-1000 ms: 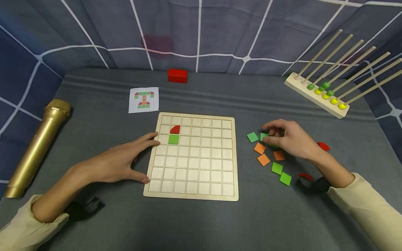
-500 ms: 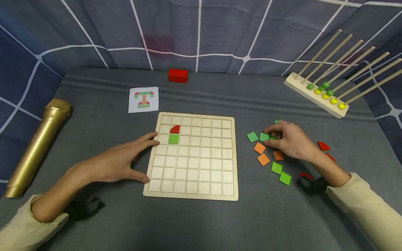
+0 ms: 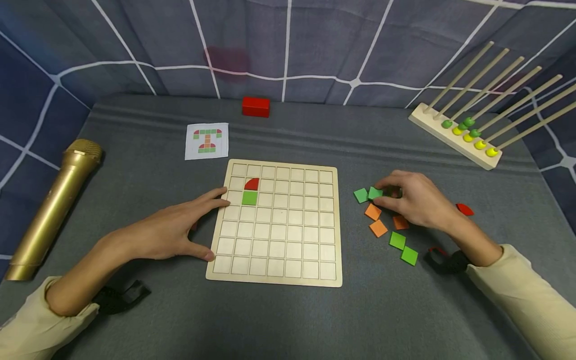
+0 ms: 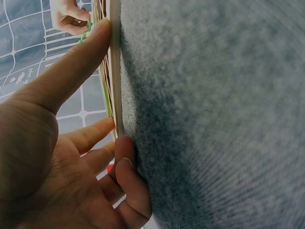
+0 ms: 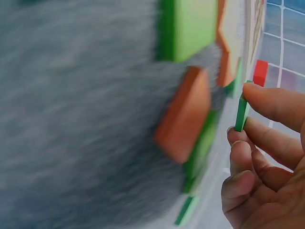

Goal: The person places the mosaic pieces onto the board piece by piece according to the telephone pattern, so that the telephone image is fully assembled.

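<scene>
My right hand [image 3: 416, 197] pinches a green square tile [image 3: 375, 193] between thumb and fingers. In the right wrist view this green tile [image 5: 242, 113] is held on edge, raised over the loose tiles. Another green tile [image 3: 360, 195] lies just left of it, with orange tiles [image 3: 372, 211] below. A wooden grid board [image 3: 288, 235] lies in the middle, bearing a red quarter-round tile [image 3: 252, 184] directly above a green square [image 3: 249, 198]. My left hand [image 3: 168, 232] rests at the board's left edge, thumb and fingers spread and touching it. Some tiles are hidden under my right hand.
A pattern card [image 3: 206, 141] lies behind the board, near a red block [image 3: 256, 107]. On the far left is a gold microphone [image 3: 56, 205]. A wooden peg rack with beads [image 3: 454, 136] stands back right. Green tiles [image 3: 397, 240] and a red piece [image 3: 465, 209] lie around my right hand.
My right hand has taken hold of a green tile beside the others and lifted it, shifting slightly left. The left hand stays at the board's edge.
</scene>
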### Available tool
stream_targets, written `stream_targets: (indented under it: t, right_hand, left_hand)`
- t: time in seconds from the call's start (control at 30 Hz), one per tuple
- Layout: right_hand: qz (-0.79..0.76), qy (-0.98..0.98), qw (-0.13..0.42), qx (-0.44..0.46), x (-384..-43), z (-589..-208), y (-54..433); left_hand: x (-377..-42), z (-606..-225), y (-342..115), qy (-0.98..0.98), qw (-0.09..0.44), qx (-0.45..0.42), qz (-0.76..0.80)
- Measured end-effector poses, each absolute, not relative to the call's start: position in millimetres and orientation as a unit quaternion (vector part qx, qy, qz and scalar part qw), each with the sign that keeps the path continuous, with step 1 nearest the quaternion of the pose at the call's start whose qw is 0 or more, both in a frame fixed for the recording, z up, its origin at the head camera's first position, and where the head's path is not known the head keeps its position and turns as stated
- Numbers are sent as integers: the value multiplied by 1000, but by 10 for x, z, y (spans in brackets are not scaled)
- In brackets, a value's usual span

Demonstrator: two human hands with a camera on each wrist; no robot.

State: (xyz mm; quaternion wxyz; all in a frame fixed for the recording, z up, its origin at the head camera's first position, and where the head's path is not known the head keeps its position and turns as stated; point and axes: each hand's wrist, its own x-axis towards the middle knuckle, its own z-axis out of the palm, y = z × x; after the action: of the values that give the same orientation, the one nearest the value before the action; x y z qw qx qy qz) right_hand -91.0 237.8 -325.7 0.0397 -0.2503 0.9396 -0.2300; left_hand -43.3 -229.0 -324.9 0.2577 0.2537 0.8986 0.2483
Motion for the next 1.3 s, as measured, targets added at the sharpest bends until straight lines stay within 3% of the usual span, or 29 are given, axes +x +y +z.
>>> stream_targets:
  t: [0.33, 0.8, 1.07, 1.3]
  right_hand:
    - [-299, 912, 38, -278, -975, -3120, 1916]
    - [-273, 885, 75, -369, -1122, -3124, 808]
    - [-261, 892, 125, -347, -1240, -3251, 470]
    - [-257, 899, 136, -327, -1266, -3265, 410]
  left_hand:
    - [-441, -3246, -2283, 898, 258, 254, 250]
    - [-446, -3235, -2282, 898, 262, 251, 249]
    - [-444, -3239, -2298, 898, 258, 255, 251]
    - [-452, -3243, -2291, 897, 259, 254, 254]
